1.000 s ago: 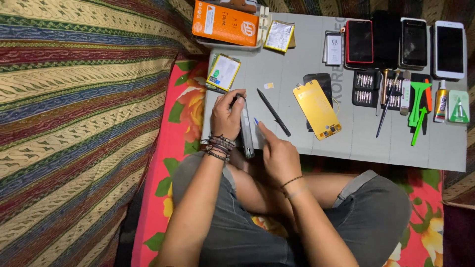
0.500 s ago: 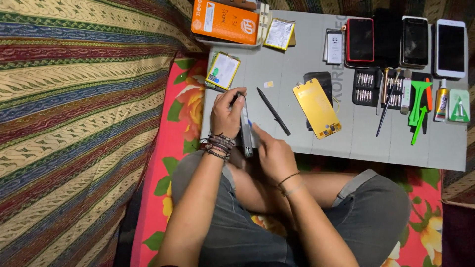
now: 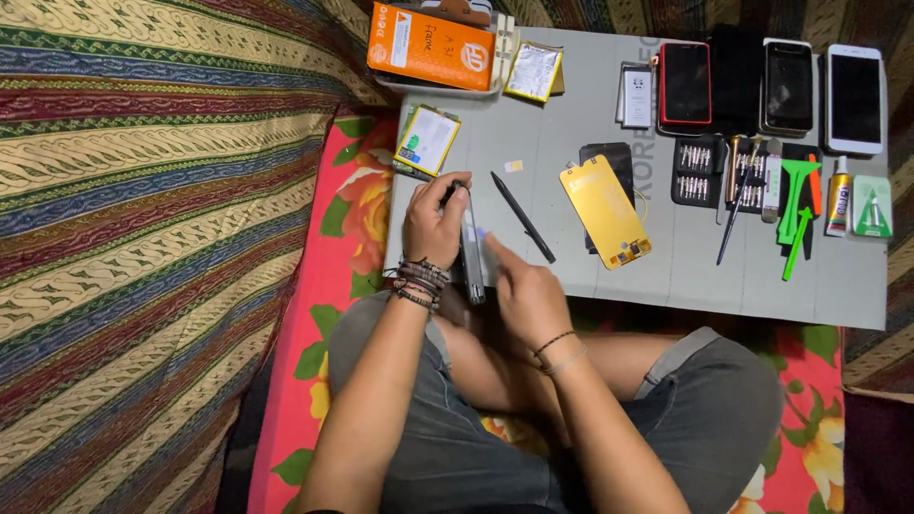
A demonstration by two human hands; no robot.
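Note:
My left hand (image 3: 433,224) grips a dark phone (image 3: 470,249) held on edge over the near left corner of the grey work mat (image 3: 685,276). My right hand (image 3: 522,286) is at the phone's right side, fingers stretched toward it and touching its face; a small blue tab shows at the fingertips. A black spudger (image 3: 523,216) lies on the mat just right of the hands. Further right a yellow-backed screen panel (image 3: 606,211) rests on a dark phone part.
An orange box (image 3: 430,46) and two battery packs (image 3: 427,140) sit at the mat's far left. Several phones (image 3: 788,86), a screwdriver bit set (image 3: 698,171), green pry tools (image 3: 796,205) and glue tubes (image 3: 838,195) line the right side. Striped cloth lies to the left.
The phone has stayed on edge in my left hand. My right hand has shifted slightly along its side, fingers now stretched out toward it.

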